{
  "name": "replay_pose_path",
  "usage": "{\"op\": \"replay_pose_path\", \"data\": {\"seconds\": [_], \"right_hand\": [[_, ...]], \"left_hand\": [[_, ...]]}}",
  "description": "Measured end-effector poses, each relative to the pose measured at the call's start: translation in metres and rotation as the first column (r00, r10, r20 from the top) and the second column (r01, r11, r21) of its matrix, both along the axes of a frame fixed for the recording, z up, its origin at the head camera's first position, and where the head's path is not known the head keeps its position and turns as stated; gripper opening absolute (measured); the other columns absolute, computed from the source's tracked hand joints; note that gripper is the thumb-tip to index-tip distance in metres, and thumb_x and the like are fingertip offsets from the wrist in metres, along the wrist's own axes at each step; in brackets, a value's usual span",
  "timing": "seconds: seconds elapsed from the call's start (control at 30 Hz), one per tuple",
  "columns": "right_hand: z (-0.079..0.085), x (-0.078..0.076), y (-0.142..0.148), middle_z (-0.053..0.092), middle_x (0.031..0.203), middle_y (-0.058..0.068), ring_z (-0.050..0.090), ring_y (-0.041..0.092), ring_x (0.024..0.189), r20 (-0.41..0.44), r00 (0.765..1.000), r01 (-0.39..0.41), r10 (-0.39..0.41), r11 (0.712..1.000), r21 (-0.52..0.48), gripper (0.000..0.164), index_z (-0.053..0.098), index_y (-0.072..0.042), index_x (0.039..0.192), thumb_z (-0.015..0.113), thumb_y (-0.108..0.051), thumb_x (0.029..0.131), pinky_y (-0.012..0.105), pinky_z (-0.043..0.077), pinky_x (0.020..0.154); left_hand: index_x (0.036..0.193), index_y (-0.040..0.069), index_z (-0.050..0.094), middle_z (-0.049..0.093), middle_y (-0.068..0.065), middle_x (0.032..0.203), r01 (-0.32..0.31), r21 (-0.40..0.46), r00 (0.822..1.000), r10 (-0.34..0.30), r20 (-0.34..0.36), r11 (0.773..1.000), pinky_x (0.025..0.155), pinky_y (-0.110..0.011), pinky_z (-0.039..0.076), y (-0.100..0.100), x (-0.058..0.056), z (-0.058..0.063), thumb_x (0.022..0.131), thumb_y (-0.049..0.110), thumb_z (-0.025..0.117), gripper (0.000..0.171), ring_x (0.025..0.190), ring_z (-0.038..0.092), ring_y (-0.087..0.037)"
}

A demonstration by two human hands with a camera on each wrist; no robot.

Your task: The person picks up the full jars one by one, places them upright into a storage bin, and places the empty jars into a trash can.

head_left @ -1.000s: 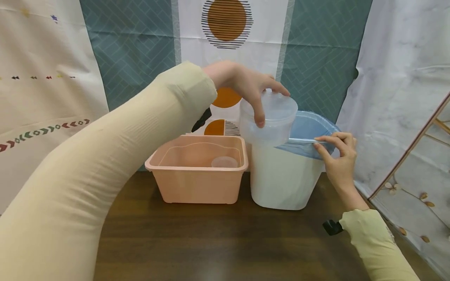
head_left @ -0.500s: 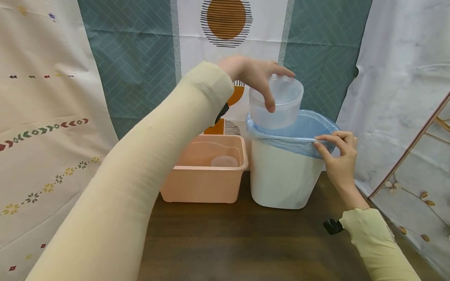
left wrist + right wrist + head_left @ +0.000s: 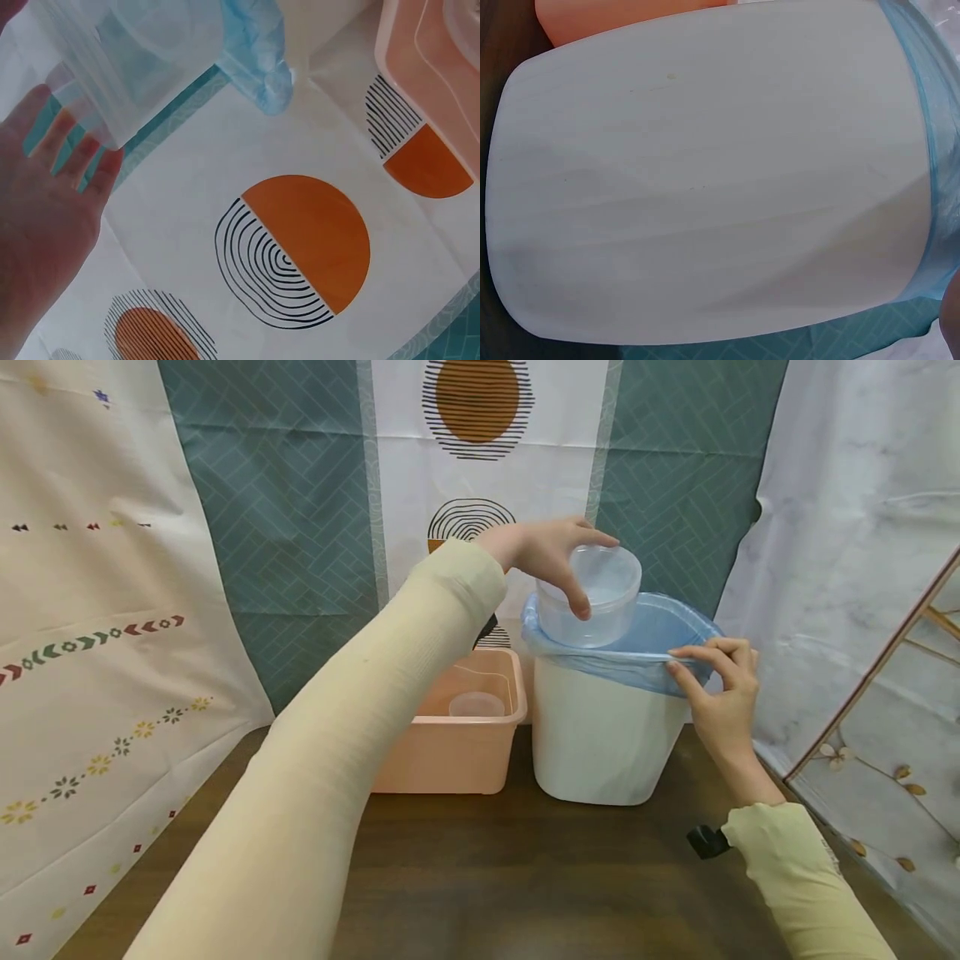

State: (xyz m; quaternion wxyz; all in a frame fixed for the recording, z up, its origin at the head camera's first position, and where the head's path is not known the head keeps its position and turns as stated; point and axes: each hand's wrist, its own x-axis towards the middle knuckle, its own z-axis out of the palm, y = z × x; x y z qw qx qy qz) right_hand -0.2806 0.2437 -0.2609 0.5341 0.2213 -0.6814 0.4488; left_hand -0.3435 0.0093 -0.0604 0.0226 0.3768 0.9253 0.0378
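Note:
With its thumb and fingers spread round the rim, my left hand (image 3: 551, 556) grips a clear round plastic container (image 3: 588, 627) at the left side of a white bin (image 3: 603, 743). The container's lower part sits at the bin's opening, lined with a blue plastic bag (image 3: 671, 622). In the left wrist view the fingers (image 3: 64, 139) lie along the container's wall. My right hand (image 3: 723, 689) pinches the bag's folded edge at the bin's right front rim. The right wrist view shows mostly the bin's side (image 3: 705, 172), with only a sliver of that hand at the edge.
Left of the bin stands a pink plastic basin (image 3: 450, 756), partly behind my left sleeve. Inside it is another clear round container (image 3: 477, 704). Both stand on a dark wooden table (image 3: 540, 877), with patterned cloths (image 3: 285, 527) hanging behind.
My left hand has carried the container rightward from the bin's left edge, up over the opening, then slightly down. My right hand has kept its pinch on the bag.

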Motion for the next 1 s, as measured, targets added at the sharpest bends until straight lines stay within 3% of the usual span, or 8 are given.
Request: {"op": "replay_pose_path", "data": {"seconds": [0.17,0.57,1.0], "right_hand": [[0.001,-0.001,0.001,0.046,0.096,-0.025,0.038,-0.002,0.097,-0.003,1.0,0.0,0.0,1.0,0.004,0.014,0.071,0.013,0.092,0.071,0.014,0.079,0.02,0.023,0.09],[-0.001,-0.002,0.001,0.046,0.095,-0.024,0.039,-0.003,0.096,0.003,1.0,-0.005,0.005,1.0,0.006,0.014,0.071,0.013,0.092,0.072,0.014,0.078,0.019,0.022,0.092],[-0.002,-0.003,0.002,0.047,0.095,-0.023,0.039,-0.002,0.097,-0.014,1.0,-0.019,0.019,1.0,-0.001,0.014,0.071,0.013,0.092,0.072,0.014,0.078,0.02,0.023,0.091]], "left_hand": [[0.157,0.036,0.023,0.017,0.0,0.164,0.033,-0.005,0.999,-0.033,-0.035,0.999,0.118,-0.037,0.03,0.004,-0.007,-0.01,0.075,0.051,0.079,0.1,0.148,0.022,-0.016],[0.157,0.034,0.024,0.019,-0.001,0.163,0.047,0.013,0.999,-0.047,0.001,0.999,0.117,-0.038,0.033,0.005,-0.014,-0.029,0.076,0.046,0.079,0.099,0.147,0.023,-0.018],[0.157,0.035,0.023,0.018,0.0,0.164,0.063,0.044,0.998,-0.063,-0.002,0.997,0.118,-0.038,0.032,0.002,-0.016,-0.035,0.076,0.044,0.081,0.1,0.148,0.022,-0.017]]}}
